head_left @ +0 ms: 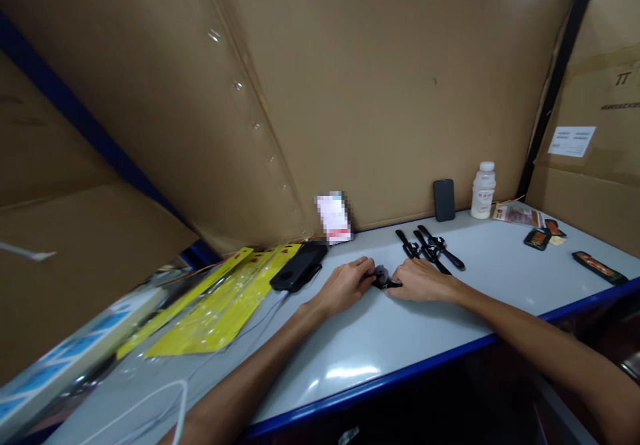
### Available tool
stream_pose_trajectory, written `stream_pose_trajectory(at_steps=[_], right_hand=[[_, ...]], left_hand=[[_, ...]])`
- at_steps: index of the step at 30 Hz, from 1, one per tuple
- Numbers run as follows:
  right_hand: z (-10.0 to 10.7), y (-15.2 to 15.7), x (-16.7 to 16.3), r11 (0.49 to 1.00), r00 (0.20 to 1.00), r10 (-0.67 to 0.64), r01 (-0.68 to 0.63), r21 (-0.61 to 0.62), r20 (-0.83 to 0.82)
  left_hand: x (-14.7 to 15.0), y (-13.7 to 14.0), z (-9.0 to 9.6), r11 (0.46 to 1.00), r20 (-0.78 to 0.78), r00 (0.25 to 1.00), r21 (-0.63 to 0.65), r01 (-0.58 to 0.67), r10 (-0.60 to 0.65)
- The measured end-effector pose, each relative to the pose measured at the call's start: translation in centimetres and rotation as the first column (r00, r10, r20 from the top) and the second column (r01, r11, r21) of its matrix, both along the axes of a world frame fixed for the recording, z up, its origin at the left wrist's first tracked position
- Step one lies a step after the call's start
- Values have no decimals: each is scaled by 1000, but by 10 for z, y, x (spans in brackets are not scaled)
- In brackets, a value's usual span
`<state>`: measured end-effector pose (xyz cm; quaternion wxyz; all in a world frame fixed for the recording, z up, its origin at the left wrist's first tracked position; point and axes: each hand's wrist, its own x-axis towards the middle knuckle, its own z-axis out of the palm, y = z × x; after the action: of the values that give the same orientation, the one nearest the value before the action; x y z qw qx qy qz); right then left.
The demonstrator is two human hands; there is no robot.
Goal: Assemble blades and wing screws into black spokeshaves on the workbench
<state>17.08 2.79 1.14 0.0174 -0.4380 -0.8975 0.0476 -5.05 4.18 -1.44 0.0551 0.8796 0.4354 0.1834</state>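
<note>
Both my hands are low over the grey tabletop, close together. My left hand (351, 283) pinches the left end of a small black tool (385, 281) with a greyish translucent part at its middle. The right end is in the closed fingers of my right hand (423, 280), which hides part of it. Just beyond my right hand lie several slim black tools (440, 248) with long handles and bulky middles, resembling the one I hold. Their exact kind is too small to make out.
Left of my hands are a black power bank (299, 266) with a cable and yellow-backed clear packages (225, 308). A lit phone (335, 218) leans on the cardboard wall (380, 98). Rightward stand a dark phone-like slab (444, 200) and a white bottle (483, 192), near snack packets (599, 267).
</note>
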Motion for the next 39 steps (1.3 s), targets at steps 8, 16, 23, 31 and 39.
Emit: stream_pose_trajectory(at_steps=[8,16,23,31,39], right_hand=[[-3,5,5,1000,1000,16,-16,-12,-5],[1,3,5,1000,1000,-18,18,-9,9],[2,6,10,999,999,-50,50,22,-6],[-1,5,7,998,999,-44,45,40,-21],[2,4,8,995,995,-95,96,41,-20]], left_hand=[[-21,25,-13,978,82,976,34,-207,204],[-30,33,-21,972,46,972,36,-233,231],[-19,21,-16,980,42,996,182,-81,75],[-2,3,-9,987,-81,995,143,66,-54],[-8,12,-13,988,-79,996,150,44,-32]])
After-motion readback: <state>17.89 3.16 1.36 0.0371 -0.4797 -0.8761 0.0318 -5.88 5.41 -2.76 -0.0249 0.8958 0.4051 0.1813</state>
